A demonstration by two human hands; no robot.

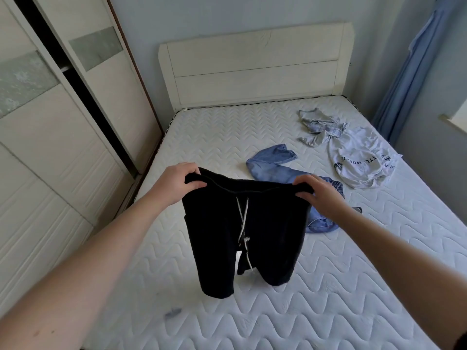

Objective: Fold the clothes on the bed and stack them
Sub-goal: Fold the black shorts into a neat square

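Bed (328,286): white quilted mattress, white headboard (255,69) at far end. Wardrobe (50,127) with sliding doors along left side; blue curtain (414,72) at right. Black shorts (242,228) held up over mattress, legs hanging, white drawstring (243,218) dangling at front. Blue jeans (275,170) lie crumpled just behind shorts. White printed shirt (361,162) and pale denim garment (318,127) farther right, touching. Left hand (174,183) pinches left end of waistband, fingers curled over it. Right hand (321,195) grips right end likewise.
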